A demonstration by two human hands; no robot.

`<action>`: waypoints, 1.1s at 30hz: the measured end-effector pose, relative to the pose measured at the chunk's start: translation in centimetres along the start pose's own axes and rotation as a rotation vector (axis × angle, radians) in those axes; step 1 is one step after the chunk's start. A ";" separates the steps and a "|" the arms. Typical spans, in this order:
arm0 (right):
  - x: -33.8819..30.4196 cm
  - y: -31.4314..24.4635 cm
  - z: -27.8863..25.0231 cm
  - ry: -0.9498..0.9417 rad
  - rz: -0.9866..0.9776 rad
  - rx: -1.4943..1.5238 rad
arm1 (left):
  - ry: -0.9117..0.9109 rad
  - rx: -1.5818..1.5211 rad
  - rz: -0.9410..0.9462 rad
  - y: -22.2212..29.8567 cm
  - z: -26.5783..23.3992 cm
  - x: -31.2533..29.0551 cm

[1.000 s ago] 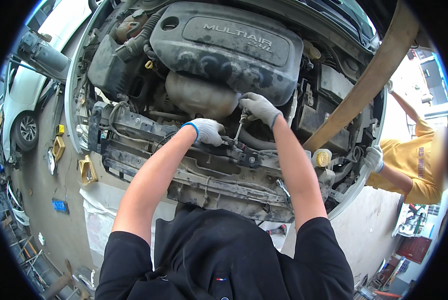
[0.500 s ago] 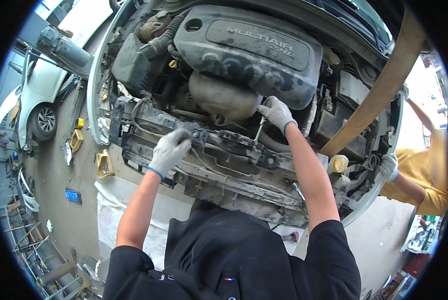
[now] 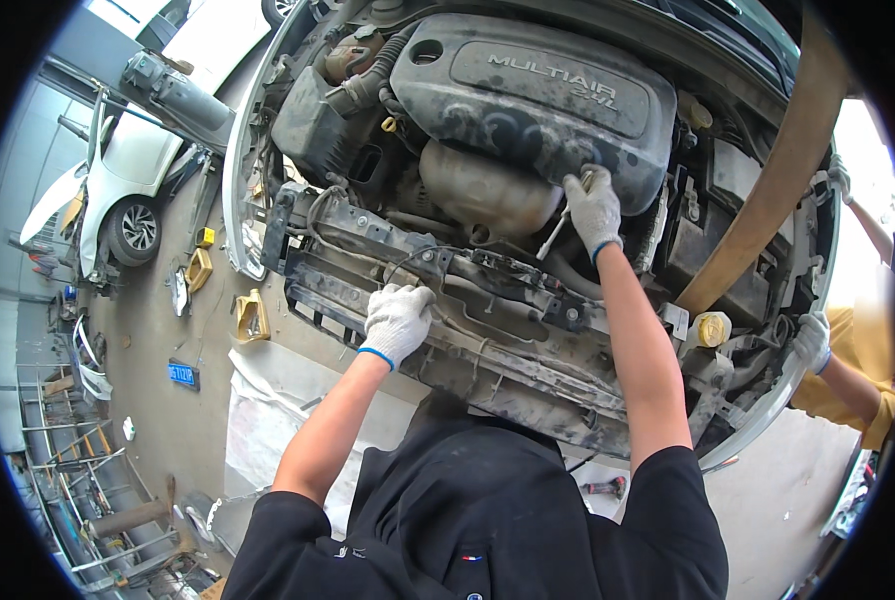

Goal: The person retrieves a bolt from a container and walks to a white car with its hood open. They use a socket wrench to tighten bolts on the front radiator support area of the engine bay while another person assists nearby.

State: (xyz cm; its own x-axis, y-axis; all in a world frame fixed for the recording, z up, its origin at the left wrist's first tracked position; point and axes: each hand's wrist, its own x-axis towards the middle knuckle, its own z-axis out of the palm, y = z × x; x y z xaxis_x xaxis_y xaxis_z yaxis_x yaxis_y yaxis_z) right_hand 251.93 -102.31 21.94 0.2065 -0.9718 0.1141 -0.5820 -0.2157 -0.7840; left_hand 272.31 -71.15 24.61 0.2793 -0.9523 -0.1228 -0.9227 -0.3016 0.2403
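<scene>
In its white knitted glove, my right hand is closed around a slim metal-shafted hand tool in front of the engine cover. The tool's shaft slants down toward the front frame; its handle is hidden in my fist. My left hand, gloved too, rests with curled fingers on the dusty front crossmember. A thin dark wire arcs up beside those fingers, and what they hold, if anything, is hidden. A brownish metal heat shield lies below the cover.
A tan strip slants across the bay's right side, above a yellow-capped reservoir. At the right fender, a co-worker's gloved hand rests on the edge. Yellow jugs, a blue plate and a power tool lie on the floor.
My left hand has come down onto the crossmember. The right hand has lifted the tool, whose shaft now slants more. The view has shifted, so the car sits farther right.
</scene>
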 end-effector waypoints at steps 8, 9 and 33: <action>-4.0 -5.6 -4.8 0.004 0.119 0.471 | -0.143 0.161 0.500 2.9 -0.4 -1.6; -4.2 -3.6 -3.7 0.081 0.017 0.403 | -0.162 0.219 0.537 2.9 0.2 -1.6; 0.0 -8.8 11.6 -0.320 0.144 -0.447 | 0.007 -0.981 -0.050 -12.2 -3.5 3.7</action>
State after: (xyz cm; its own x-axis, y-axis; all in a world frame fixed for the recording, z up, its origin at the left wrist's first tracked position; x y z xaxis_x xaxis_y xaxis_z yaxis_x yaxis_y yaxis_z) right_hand 266.20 -99.33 21.81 0.2875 -0.9322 -0.2199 -0.8839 -0.1698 -0.4358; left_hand 285.51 -71.16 24.59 0.3167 -0.9366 -0.1498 -0.2807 -0.2433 0.9284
